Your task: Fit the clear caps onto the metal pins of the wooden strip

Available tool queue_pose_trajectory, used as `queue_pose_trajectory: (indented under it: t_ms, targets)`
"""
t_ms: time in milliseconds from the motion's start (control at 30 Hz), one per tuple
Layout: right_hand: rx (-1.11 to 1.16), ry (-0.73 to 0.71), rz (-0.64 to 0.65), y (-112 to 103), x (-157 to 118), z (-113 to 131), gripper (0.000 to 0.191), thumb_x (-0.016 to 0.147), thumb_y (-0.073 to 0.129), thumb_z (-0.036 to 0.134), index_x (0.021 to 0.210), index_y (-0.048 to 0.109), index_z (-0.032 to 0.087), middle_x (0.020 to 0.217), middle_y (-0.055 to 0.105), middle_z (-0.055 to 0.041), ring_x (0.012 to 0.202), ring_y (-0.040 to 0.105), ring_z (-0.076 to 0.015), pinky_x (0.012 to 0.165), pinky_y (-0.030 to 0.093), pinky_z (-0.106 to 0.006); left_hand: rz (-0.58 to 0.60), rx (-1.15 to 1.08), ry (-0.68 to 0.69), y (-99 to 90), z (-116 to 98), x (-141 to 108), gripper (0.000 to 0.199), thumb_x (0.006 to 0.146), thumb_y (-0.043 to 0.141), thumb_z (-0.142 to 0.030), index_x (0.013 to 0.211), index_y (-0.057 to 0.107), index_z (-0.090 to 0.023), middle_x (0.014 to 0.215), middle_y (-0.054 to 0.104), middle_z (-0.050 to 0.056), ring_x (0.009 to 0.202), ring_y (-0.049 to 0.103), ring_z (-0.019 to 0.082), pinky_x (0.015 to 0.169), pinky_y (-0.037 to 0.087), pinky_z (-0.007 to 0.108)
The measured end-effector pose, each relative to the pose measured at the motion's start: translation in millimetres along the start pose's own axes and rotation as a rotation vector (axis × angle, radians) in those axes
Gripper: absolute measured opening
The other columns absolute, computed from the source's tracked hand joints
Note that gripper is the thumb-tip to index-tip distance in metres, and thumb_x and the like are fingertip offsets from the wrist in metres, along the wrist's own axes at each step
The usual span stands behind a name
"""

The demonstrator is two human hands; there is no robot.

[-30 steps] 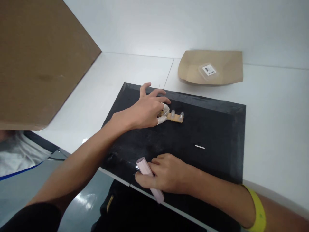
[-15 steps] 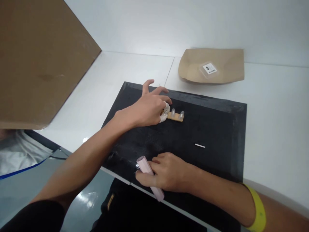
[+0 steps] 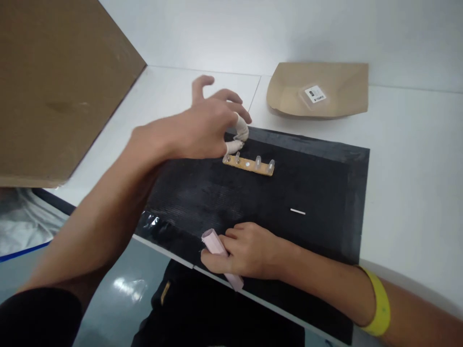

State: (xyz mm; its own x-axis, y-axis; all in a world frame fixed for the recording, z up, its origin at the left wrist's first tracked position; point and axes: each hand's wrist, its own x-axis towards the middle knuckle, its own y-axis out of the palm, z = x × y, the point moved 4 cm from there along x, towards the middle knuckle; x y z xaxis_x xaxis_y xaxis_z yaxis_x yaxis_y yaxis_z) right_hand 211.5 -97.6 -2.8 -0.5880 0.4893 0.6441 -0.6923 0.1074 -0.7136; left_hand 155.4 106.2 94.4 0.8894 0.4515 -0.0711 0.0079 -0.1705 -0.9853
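Note:
Above the black mat, my left hand (image 3: 213, 123) has its cot-covered thumb and index finger pinched together, the other fingers spread. Whatever lies between those fingertips, if anything, is too small to make out. Just below them a tan strip (image 3: 242, 165) lies on the mat, with several small clear caps (image 3: 258, 162) standing along it and a white dot near its middle. My right hand (image 3: 249, 253) is closed around a pale pink tube (image 3: 217, 243), held tilted over the mat's front edge. A thin white stick (image 3: 298, 211) lies on the mat to the right.
The black mat (image 3: 325, 193) covers part of the white table (image 3: 405, 193). A brown paper tray (image 3: 347, 91) at the back holds a clear labelled packet (image 3: 315, 95). A large cardboard panel (image 3: 65, 96) stands at left, with grey cloth (image 3: 21, 221) below it.
My left hand has lifted off the strip's left end and moved up and away, uncovering the whole strip. My right hand still grips the pink tube in nearly the same place.

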Motion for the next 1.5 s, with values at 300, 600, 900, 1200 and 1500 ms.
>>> queue_pose_trajectory:
  t_ms: [300,600,900,1200,1500]
  targets:
    - [-0.007,-0.009,-0.003,0,-1,0,0.019,0.094,0.062,0.010,0.102,0.068,0.026,0.063,0.051,0.0064,0.053,0.045,-0.0133,0.051,0.033,-0.029,-0.110,-0.013,-0.159,32.5,17,-94,0.016,0.094,0.064,-0.035,0.092,0.076,-0.024,0.136,0.072,0.002,0.145,0.050,0.036,0.122,0.006,0.073]
    - [-0.042,-0.021,0.033,-3,3,2,0.019,0.093,0.066,0.010,0.102,0.070,0.026,0.062,0.053,0.0060,0.052,0.044,-0.0129,0.052,0.035,-0.028,-0.262,-0.190,-0.313,83.0,-11,-126,0.010,0.095,0.067,-0.033,0.096,0.074,-0.025,0.145,0.067,0.005,0.152,0.043,0.037,0.123,0.008,0.070]
    - [-0.012,0.005,0.072,-6,8,0,0.017,0.099,0.057,0.011,0.105,0.068,0.024,0.062,0.054,0.0063,0.053,0.046,-0.0119,0.052,0.038,-0.027,-0.175,-0.360,-0.329,90.5,2,-139,0.019,0.095,0.073,-0.041,0.111,0.076,-0.032,0.161,0.052,0.000,0.159,0.031,0.035,0.127,0.004,0.066]
    - [-0.133,0.022,0.052,-11,8,-2,0.019,0.104,0.050,0.008,0.118,0.059,0.018,0.065,0.061,0.0061,0.055,0.053,-0.0110,0.054,0.044,-0.026,-0.143,-0.416,-0.319,90.4,5,-139,0.017,0.096,0.073,-0.036,0.112,0.078,-0.035,0.164,0.050,0.000,0.159,0.030,0.035,0.126,0.004,0.068]
    - [-0.301,0.061,0.098,-5,7,2,0.033,0.110,0.051,0.033,0.139,0.058,0.019,0.067,0.058,0.0052,0.055,0.047,-0.0129,0.054,0.034,-0.030,-0.296,-0.322,-0.338,96.4,6,-134,0.011,0.092,0.079,-0.037,0.100,0.083,-0.032,0.148,0.066,0.005,0.151,0.043,0.033,0.124,0.006,0.066]
